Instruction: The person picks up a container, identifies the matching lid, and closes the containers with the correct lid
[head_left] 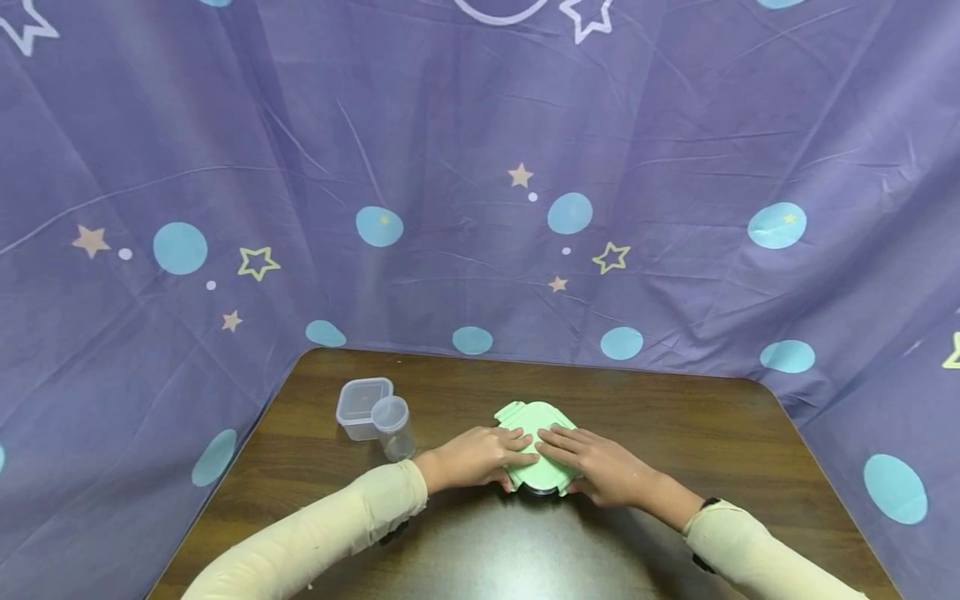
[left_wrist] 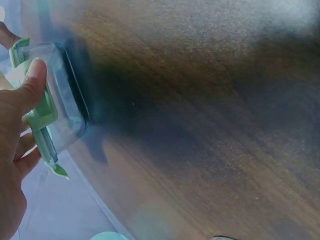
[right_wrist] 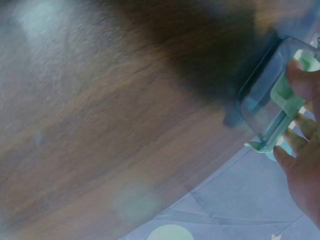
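Note:
A clear food container with a light green snap-on lid sits on the table between both hands. My left hand lays its fingers over the lid's left part, and its thumb presses a green side flap. From the other side, my right hand spreads its fingers across the lid, with the thumb on the opposite flap. Both flaps hang down along the clear walls. At the far left corner of the lid, another flap sticks outward.
Left of the hands stand a square clear plastic box and a round clear jar, overlapping in the head view. The brown wooden table has rounded far corners. A purple patterned curtain encloses its back and sides.

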